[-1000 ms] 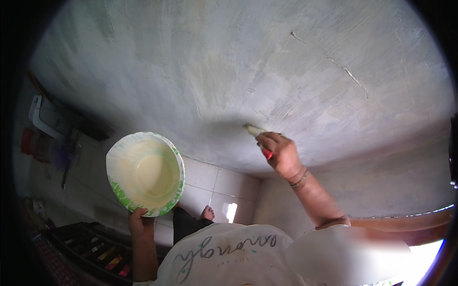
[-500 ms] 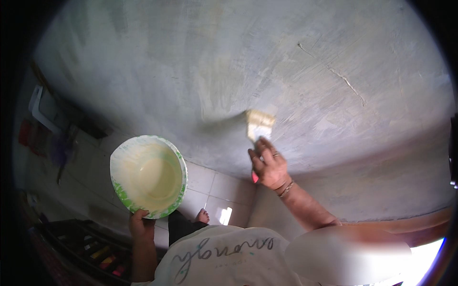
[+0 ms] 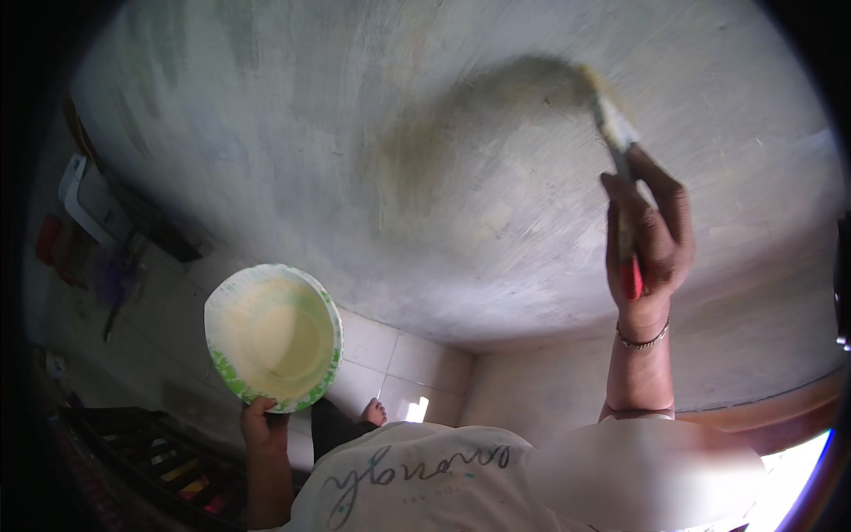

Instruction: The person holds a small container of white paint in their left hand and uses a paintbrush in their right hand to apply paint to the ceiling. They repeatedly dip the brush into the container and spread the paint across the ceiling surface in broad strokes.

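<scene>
My right hand (image 3: pixel 651 226) is raised at the right, its fingers wrapped round a paintbrush (image 3: pixel 618 129) with a red handle end. The pale, paint-coated bristles point up and touch or nearly touch the grey wall (image 3: pixel 496 177), which shows streaky whitish strokes. Lower left, my left hand (image 3: pixel 261 420) grips the near rim of a green plastic basin (image 3: pixel 232 377) smeared with paint. Cream-coloured paint (image 3: pixel 288 341) lies in the basin's bottom. The fingers of my left hand under the basin are partly hidden.
A tiled floor (image 3: pixel 363 341) meets the wall below, with my bare foot (image 3: pixel 374 412) on it. At the far left are a white curved object (image 3: pixel 75 191) and a red item (image 3: pixel 53 244). A dark slatted rack (image 3: pixel 151 452) stands lower left.
My right hand has carried the paintbrush up and to the right along the wall, turning it edge-on. The basin in my left hand has dropped slightly and shifted little.
</scene>
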Action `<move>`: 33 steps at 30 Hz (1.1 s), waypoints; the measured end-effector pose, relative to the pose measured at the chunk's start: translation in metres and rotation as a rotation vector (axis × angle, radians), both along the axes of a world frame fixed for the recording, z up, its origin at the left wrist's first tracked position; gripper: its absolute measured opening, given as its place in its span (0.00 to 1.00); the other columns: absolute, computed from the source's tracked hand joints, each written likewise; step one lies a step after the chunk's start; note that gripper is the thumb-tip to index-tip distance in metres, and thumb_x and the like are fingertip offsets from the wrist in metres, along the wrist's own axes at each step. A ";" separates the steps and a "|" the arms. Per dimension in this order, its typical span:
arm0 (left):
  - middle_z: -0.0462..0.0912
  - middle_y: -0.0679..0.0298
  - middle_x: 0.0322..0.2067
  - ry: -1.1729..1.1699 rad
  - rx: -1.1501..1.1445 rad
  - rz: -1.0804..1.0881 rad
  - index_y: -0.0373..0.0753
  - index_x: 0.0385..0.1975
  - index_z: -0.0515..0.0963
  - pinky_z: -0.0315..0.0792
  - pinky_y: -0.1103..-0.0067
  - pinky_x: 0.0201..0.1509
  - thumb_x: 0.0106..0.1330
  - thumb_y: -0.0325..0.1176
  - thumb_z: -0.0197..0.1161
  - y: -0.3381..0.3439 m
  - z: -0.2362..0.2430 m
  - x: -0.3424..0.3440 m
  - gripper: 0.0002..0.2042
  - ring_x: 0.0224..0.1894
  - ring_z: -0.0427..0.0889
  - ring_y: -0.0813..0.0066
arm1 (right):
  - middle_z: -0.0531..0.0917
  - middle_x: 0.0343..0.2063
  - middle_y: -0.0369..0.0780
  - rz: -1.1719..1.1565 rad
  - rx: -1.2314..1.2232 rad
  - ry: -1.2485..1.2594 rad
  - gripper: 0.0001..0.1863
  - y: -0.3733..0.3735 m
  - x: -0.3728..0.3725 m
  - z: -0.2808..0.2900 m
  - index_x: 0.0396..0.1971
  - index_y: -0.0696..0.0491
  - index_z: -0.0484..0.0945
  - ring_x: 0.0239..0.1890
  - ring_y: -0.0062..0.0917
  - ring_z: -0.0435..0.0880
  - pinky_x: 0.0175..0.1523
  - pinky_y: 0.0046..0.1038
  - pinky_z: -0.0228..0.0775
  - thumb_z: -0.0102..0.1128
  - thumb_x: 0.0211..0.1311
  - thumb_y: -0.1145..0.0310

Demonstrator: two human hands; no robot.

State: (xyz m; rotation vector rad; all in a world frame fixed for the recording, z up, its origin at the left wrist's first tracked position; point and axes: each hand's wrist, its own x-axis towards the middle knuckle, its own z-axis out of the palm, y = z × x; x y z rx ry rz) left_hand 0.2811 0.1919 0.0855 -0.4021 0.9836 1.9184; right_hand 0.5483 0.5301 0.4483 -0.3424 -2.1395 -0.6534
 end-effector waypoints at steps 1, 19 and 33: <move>0.77 0.55 0.56 -0.018 0.002 0.002 0.37 0.64 0.67 0.79 0.59 0.59 0.49 0.17 0.53 0.002 0.002 -0.001 0.35 0.57 0.80 0.56 | 0.84 0.46 0.45 0.002 0.126 0.071 0.15 0.001 -0.003 0.010 0.39 0.52 0.88 0.51 0.38 0.86 0.51 0.30 0.84 0.71 0.49 0.78; 0.77 0.55 0.55 0.054 0.039 0.005 0.35 0.64 0.66 0.81 0.59 0.58 0.48 0.17 0.52 0.016 0.014 0.001 0.35 0.56 0.81 0.55 | 0.82 0.35 0.39 0.006 -0.610 -0.336 0.08 0.011 -0.005 -0.067 0.33 0.51 0.83 0.34 0.38 0.84 0.40 0.34 0.78 0.60 0.53 0.78; 0.76 0.54 0.56 0.132 0.068 -0.031 0.35 0.65 0.65 0.79 0.58 0.59 0.49 0.18 0.53 0.012 0.011 -0.003 0.35 0.58 0.79 0.55 | 0.79 0.42 0.44 0.022 -0.327 -0.421 0.05 -0.020 0.002 -0.219 0.30 0.51 0.81 0.55 0.42 0.81 0.56 0.35 0.79 0.62 0.53 0.69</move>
